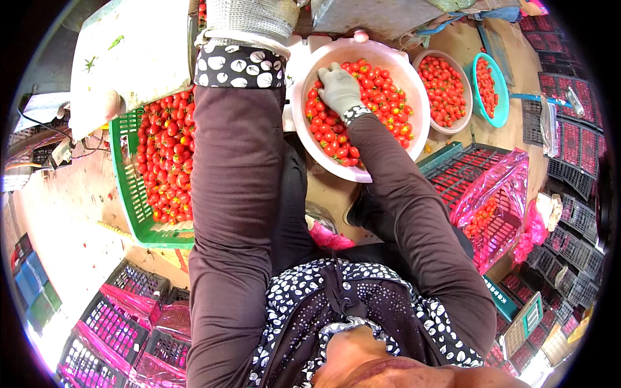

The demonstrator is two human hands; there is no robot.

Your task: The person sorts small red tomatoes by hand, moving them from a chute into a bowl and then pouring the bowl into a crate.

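My right hand (339,89), in a grey-white glove, lies on small red tomatoes (376,97) inside a pale pink plastic basin (419,104). Its fingers point down among the fruit on the basin's left side; whether they hold any is hidden. At the top edge, my left hand (250,22) wears a white knit glove and is cut off by the frame, so its fingers cannot be seen. Below my left forearm stands a green plastic crate (131,194) full of tomatoes, partly covered by that sleeve.
A pink bowl (465,114) and a turquoise bowl (502,104), both with tomatoes, stand to the right. Nearer is a crate lined with pink plastic film (516,182). A pale metal surface (131,53) juts over the green crate. Black crates (114,325) fill the lower left.
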